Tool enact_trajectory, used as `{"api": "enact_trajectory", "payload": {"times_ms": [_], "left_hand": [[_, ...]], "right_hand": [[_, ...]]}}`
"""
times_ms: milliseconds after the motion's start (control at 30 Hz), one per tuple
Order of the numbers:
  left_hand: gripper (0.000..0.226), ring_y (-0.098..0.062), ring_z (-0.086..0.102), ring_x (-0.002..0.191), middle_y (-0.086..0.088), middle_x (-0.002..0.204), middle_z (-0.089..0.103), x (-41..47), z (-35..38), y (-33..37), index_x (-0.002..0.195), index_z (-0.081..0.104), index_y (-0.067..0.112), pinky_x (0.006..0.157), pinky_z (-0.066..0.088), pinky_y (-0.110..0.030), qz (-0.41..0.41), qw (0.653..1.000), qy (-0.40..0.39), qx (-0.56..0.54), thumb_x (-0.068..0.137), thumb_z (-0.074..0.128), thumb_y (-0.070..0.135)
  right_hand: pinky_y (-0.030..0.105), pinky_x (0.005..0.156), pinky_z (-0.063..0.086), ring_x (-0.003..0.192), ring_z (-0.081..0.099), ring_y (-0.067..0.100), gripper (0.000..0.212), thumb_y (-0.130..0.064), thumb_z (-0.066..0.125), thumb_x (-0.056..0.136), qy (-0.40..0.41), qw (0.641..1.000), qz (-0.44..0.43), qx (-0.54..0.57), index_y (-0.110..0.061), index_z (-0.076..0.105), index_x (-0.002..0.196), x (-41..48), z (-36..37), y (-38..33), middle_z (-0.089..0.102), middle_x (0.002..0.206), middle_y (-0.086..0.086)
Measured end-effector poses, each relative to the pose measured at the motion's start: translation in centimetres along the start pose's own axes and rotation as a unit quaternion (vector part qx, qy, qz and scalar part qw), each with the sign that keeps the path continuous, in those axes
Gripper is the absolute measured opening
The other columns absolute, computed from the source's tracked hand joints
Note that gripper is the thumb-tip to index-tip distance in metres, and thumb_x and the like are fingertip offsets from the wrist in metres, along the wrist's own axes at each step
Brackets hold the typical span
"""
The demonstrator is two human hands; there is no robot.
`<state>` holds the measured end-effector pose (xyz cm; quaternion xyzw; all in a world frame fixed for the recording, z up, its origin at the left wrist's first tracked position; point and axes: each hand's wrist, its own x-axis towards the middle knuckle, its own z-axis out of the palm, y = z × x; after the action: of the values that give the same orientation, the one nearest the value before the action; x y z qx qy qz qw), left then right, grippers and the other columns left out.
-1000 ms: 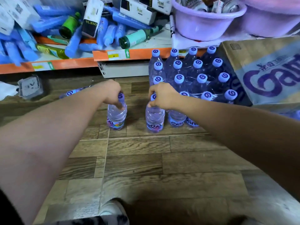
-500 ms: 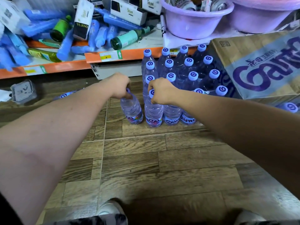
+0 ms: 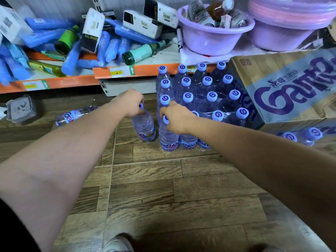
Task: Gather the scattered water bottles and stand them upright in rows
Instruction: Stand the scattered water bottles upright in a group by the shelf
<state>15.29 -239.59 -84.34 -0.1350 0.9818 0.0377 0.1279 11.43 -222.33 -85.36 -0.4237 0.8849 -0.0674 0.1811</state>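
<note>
Several clear water bottles with purple caps stand upright in rows (image 3: 207, 88) on the wooden floor, against a shelf base. My left hand (image 3: 130, 103) grips the neck of a bottle (image 3: 144, 128) that stands slightly tilted just left of the front row. My right hand (image 3: 177, 118) holds the cap end of the front-left bottle (image 3: 168, 138) of the rows. One bottle (image 3: 72, 116) lies on its side on the floor at the left, partly hidden behind my left forearm.
A cardboard carton (image 3: 283, 88) lies to the right of the rows, with two more capped bottles (image 3: 301, 135) below it. An orange-edged shelf (image 3: 116, 71) holds blue packets, green bottles and boxes. Purple basins (image 3: 214, 37) sit above. A small plastic box (image 3: 20, 110) lies far left.
My left hand has carried its bottle to the right, from well apart to close beside the front row. My right hand has stayed on the front-left bottle.
</note>
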Motion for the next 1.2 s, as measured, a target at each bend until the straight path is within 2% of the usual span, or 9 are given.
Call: {"api": "enact_trajectory", "payload": {"times_ms": [100,200,367,533,700,800,933,1067,1200], "left_hand": [[0.024,-0.035,0.062,0.091,-0.02,0.1,0.063,0.5,-0.4,-0.1,0.092,0.067,0.007,0.079,0.051,-0.036,-0.004,1.0,0.021,-0.014,0.081,0.067,0.029],[0.028,-0.037,0.059,0.101,-0.02,0.109,0.057,0.9,-0.6,0.1,0.1,0.064,0.006,0.085,0.048,-0.038,-0.011,0.998,0.043,-0.035,0.084,0.065,0.029],[0.033,-0.037,0.057,0.106,-0.02,0.118,0.053,2.3,-1.0,0.2,0.108,0.064,0.008,0.086,0.047,-0.038,-0.041,0.992,0.097,-0.072,0.084,0.065,0.029],[0.022,-0.037,0.061,0.098,-0.022,0.104,0.063,5.2,-1.4,-0.8,0.096,0.069,0.006,0.081,0.048,-0.037,-0.05,0.988,0.115,-0.087,0.081,0.063,0.022],[0.024,-0.038,0.06,0.1,-0.023,0.107,0.061,8.4,-1.1,-1.3,0.096,0.065,0.004,0.082,0.048,-0.037,-0.033,0.995,0.089,-0.034,0.085,0.057,0.024],[0.031,-0.039,0.057,0.107,-0.024,0.117,0.055,10.4,-1.4,-1.4,0.11,0.059,0.001,0.09,0.045,-0.041,-0.023,0.995,0.09,-0.026,0.088,0.057,0.023],[0.036,-0.039,0.056,0.107,-0.023,0.117,0.053,13.1,-2.7,-1.8,0.109,0.059,0.003,0.087,0.045,-0.04,-0.005,0.993,0.11,-0.031,0.087,0.062,0.031],[0.043,-0.04,0.055,0.108,-0.025,0.118,0.053,14.5,-2.3,-1.9,0.113,0.057,0.002,0.088,0.045,-0.041,-0.014,0.991,0.125,-0.038,0.085,0.065,0.032],[0.052,-0.039,0.053,0.109,-0.023,0.118,0.053,15.0,-1.9,-2.3,0.113,0.056,0.002,0.092,0.043,-0.04,0.002,0.989,0.116,-0.091,0.078,0.072,0.037]], "right_hand": [[0.035,0.06,0.042,0.093,0.058,0.036,0.033,-0.011,0.053,0.087,0.018,0.997,-0.014,-0.067,-0.014,0.05,0.119,0.3,-0.5,-0.2,0.042,0.124,0.012],[0.034,0.063,0.038,0.101,0.058,0.034,0.035,-0.026,0.055,0.087,0.071,0.994,-0.023,-0.082,-0.015,0.051,0.12,0.6,-1.2,-0.5,0.046,0.122,0.011],[0.033,0.066,0.039,0.105,0.053,0.036,0.029,-0.012,0.05,0.088,0.156,0.987,-0.018,-0.023,-0.007,0.054,0.117,2.6,-2.1,-0.8,0.048,0.12,0.015],[0.038,0.074,0.046,0.101,0.056,0.037,0.025,-0.012,0.049,0.089,0.169,0.985,-0.033,0.016,-0.007,0.057,0.113,5.3,-3.2,-1.3,0.048,0.119,0.016],[0.033,0.068,0.038,0.1,0.057,0.036,0.024,-0.01,0.049,0.089,0.162,0.986,-0.043,0.012,-0.008,0.059,0.11,7.7,-3.7,-0.7,0.051,0.116,0.016],[0.035,0.071,0.04,0.102,0.056,0.035,0.026,-0.009,0.048,0.089,0.135,0.989,-0.062,-0.007,-0.006,0.056,0.113,8.2,-3.5,-0.1,0.051,0.118,0.017],[0.035,0.072,0.045,0.102,0.057,0.033,0.021,-0.009,0.05,0.088,0.088,0.99,-0.097,-0.043,-0.006,0.059,0.107,8.4,-2.5,-0.2,0.054,0.116,0.014],[0.031,0.073,0.029,0.106,0.054,0.03,0.02,-0.012,0.05,0.088,0.073,0.988,-0.107,-0.088,-0.008,0.061,0.103,9.2,-1.6,-0.7,0.058,0.112,0.011],[0.032,0.076,0.027,0.11,0.05,0.03,0.023,-0.011,0.051,0.087,0.023,0.987,-0.105,-0.117,-0.011,0.059,0.109,9.8,-0.5,-1.6,0.055,0.119,0.011]]}}
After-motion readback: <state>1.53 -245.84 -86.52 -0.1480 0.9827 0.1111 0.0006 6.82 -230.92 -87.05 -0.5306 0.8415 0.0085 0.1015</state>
